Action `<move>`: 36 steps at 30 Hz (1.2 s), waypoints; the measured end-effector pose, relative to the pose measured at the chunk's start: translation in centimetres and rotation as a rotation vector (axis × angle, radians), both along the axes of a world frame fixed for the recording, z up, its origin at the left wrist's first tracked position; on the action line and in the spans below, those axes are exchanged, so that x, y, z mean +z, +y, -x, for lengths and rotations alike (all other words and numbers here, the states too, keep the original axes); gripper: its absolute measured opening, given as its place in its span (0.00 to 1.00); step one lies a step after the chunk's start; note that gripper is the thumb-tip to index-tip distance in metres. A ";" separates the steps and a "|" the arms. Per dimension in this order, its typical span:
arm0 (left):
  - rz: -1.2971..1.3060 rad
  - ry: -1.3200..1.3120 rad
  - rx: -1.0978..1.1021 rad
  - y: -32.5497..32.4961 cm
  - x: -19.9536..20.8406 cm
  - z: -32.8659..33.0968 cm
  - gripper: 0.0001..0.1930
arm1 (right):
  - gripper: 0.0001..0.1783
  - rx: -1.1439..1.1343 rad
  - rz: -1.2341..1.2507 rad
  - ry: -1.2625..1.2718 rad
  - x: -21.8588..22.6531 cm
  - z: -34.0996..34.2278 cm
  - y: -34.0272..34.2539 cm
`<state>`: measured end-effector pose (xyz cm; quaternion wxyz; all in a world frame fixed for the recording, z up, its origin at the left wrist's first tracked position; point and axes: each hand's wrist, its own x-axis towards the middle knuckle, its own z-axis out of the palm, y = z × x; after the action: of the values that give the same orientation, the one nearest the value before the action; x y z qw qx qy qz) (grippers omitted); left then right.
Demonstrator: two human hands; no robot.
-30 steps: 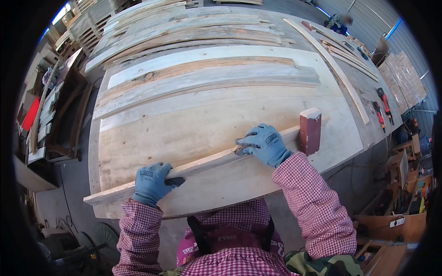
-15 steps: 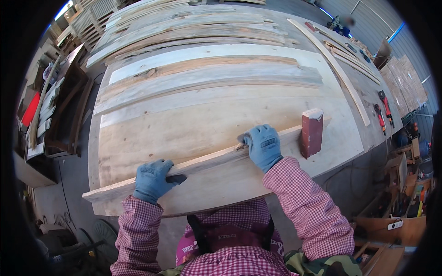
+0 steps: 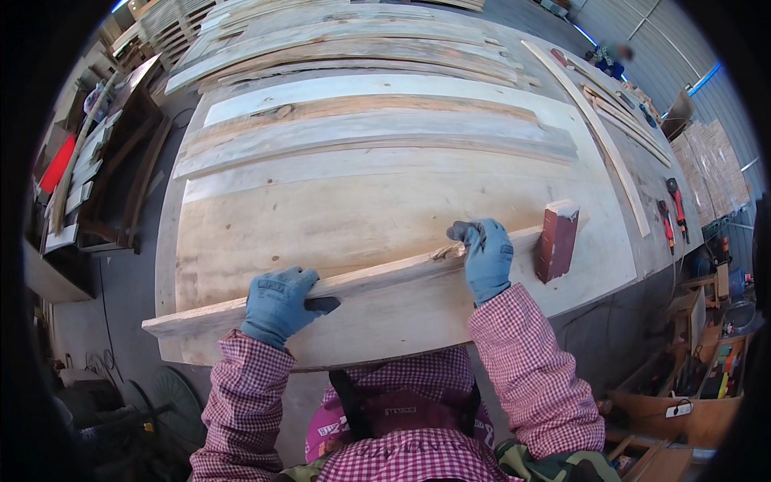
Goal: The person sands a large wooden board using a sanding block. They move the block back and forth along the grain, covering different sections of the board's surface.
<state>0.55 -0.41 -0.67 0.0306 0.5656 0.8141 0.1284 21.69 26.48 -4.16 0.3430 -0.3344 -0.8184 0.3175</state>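
A long narrow wooden board (image 3: 377,277) stands on edge, slanting across the near side of the worktable. My left hand (image 3: 281,305), in a blue-grey glove, grips it toward its left end, thumb on the near face. At a rough, splintered spot (image 3: 448,251) on the upper edge, my gloved right hand (image 3: 487,255) has its fingertips drawn together in a pinch just above the wood. Whatever lies between them, if anything, is too small to make out. Close to the board's right end stands a dark red block (image 3: 556,243) with a pale, worn top.
Several flat planks (image 3: 369,132) lie across the worktable (image 3: 450,189), with more stacked farther back. A long strip (image 3: 594,120) runs along the right, near two red-and-black power tools (image 3: 675,205). Beyond the left edge is a wooden rack (image 3: 128,161); an open wooden toolbox (image 3: 683,410) sits lower right.
My right hand has lifted slightly off the board's edge and its fingers have closed into a pinch, uncovering the splintered spot. The left hand keeps its grip. The view has shifted slightly.
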 end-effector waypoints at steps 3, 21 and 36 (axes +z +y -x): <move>0.027 -0.019 0.008 0.1 0.3 -0.1 0.23 | 0.03 0.009 0.052 0.046 0.3 -0.1 -0.3; 0.028 -0.001 -0.002 0.2 0.4 -0.1 0.22 | 0.08 0.010 0.375 0.349 0.9 -0.9 -1.1; 0.066 0.011 0.010 0.5 0.2 -0.1 0.23 | 0.15 0.100 -0.594 -0.286 0.9 -1.9 0.3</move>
<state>0.61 0.10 -0.44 0.0442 0.5610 0.8207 0.0988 23.61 26.81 -3.31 0.2912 -0.2207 -0.9303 0.0315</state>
